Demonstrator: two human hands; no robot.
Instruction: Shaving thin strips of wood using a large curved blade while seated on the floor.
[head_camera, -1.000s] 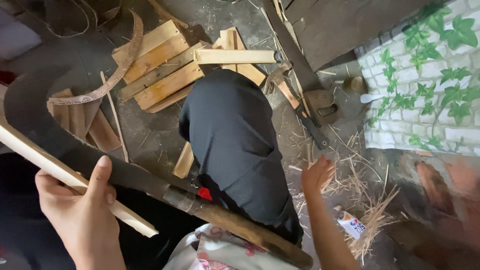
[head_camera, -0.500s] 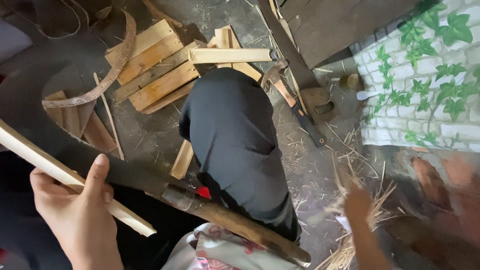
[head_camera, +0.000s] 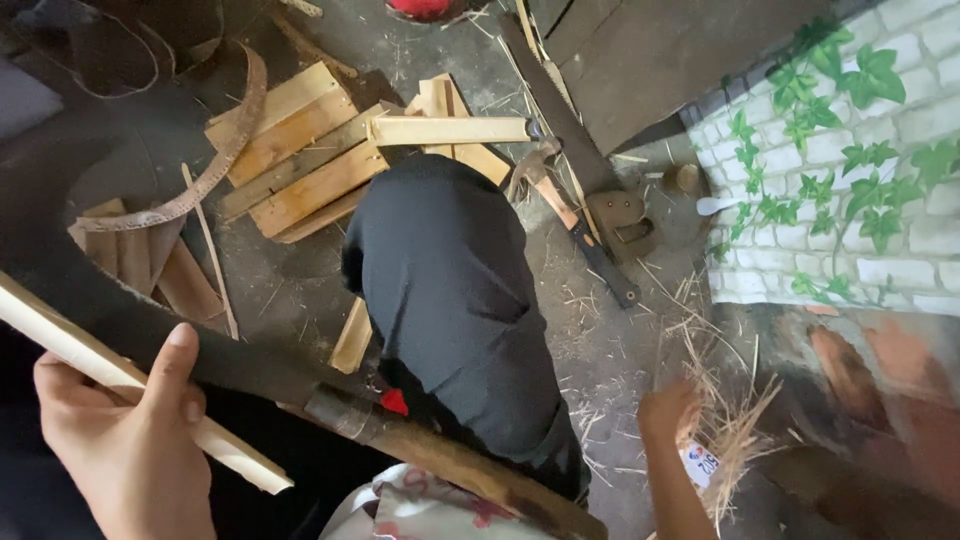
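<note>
The long dark blade (head_camera: 150, 335) with its worn wooden handle (head_camera: 470, 475) crosses the frame from 9 to 5 o'clock, its tip cut off at the left edge. The pale wood strip (head_camera: 130, 385) lies under it at 8 o'clock. The left hand (head_camera: 125, 440) curls around the strip, thumb pressed on the blade. The right hand (head_camera: 668, 412), blurred at 5 o'clock, reaches into dry straw (head_camera: 735, 420); I cannot tell its grip.
</note>
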